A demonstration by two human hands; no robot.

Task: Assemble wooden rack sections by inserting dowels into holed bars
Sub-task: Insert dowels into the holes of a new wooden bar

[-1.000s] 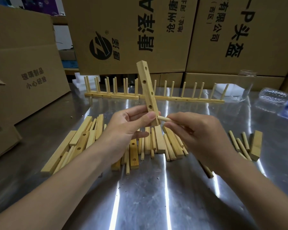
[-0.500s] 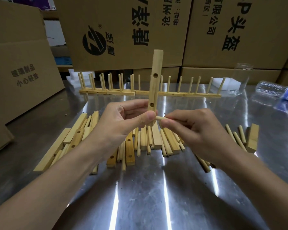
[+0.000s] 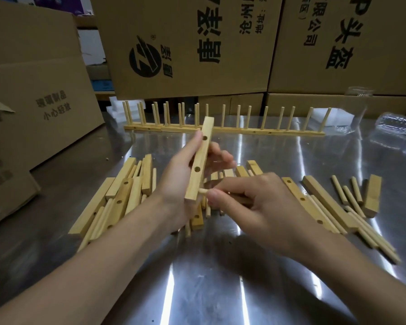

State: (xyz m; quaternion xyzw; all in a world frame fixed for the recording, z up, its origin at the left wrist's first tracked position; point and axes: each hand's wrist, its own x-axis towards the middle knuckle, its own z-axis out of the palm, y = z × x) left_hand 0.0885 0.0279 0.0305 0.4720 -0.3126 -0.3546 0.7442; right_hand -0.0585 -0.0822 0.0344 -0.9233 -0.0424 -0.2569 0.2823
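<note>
My left hand (image 3: 181, 181) grips a wooden bar (image 3: 200, 158) with round holes, held nearly upright and leaning a little to the right above the table. My right hand (image 3: 251, 205) pinches a short dowel (image 3: 202, 191), whose tip touches the right side of the bar near its lower end. Most of the dowel is hidden inside my fingers. Loose holed bars and dowels (image 3: 124, 195) lie in a pile under and beside my hands. A row of finished rack sections (image 3: 223, 130) with upright dowels stands farther back.
The metal table (image 3: 206, 277) reflects light. More bars and dowels (image 3: 352, 202) lie to the right. Cardboard boxes (image 3: 188, 43) wall in the back and the left side. A clear glass (image 3: 356, 109) and a plastic bottle (image 3: 396, 127) sit at the far right.
The bar has dropped lower and tilted to the right in my left hand. My right hand with the dowel now meets the bar near its lower end. The camera has moved closer.
</note>
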